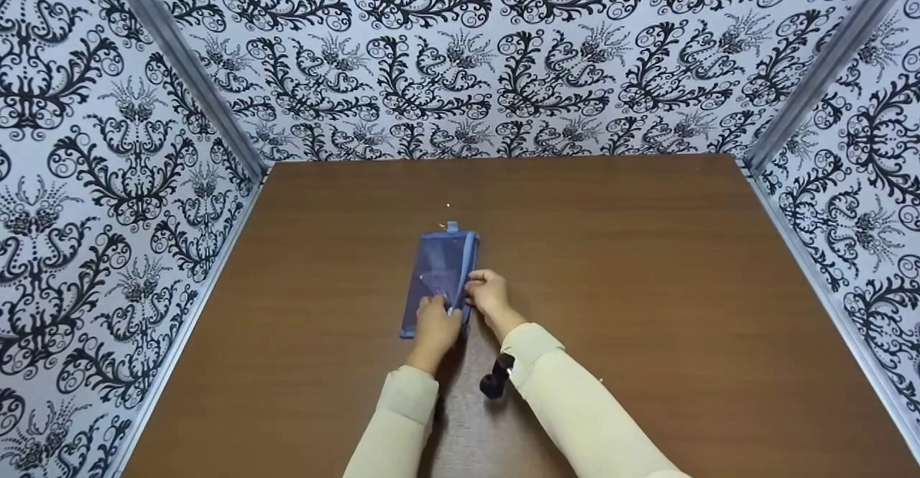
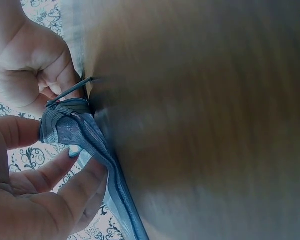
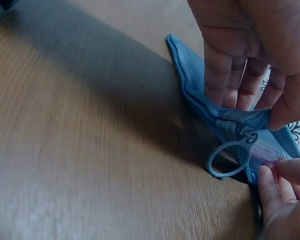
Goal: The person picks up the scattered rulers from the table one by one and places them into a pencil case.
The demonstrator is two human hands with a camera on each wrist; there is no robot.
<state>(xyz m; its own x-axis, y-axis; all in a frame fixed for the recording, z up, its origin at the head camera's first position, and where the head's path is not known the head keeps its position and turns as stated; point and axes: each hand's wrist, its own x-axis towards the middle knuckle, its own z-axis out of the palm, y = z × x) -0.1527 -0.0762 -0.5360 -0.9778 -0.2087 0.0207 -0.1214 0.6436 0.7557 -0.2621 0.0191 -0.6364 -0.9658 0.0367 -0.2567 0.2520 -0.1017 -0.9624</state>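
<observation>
A blue see-through mesh pouch point(image 1: 431, 259) with a blue zipper along its right edge lies mid-table. My left hand point(image 1: 437, 325) pinches its near end between thumb and fingers. At the right edge my right hand point(image 1: 489, 295) holds the zipper side, thumb on one face and fingers on the other. From the right wrist a ring-shaped zipper pull point(image 3: 244, 143) hangs at the near end of the zipper. Something pinkish point(image 3: 264, 151) shows by the left fingertips; its kind is unclear. A small blue tab point(image 1: 452, 226) sticks out at the far end.
The brown wooden table point(image 1: 647, 262) runs back to patterned walls point(image 1: 460, 54) on three sides. A black wrist camera point(image 1: 496, 377) hangs under the right cuff, over the table. Both forearms wear pale sleeves point(image 1: 596, 413).
</observation>
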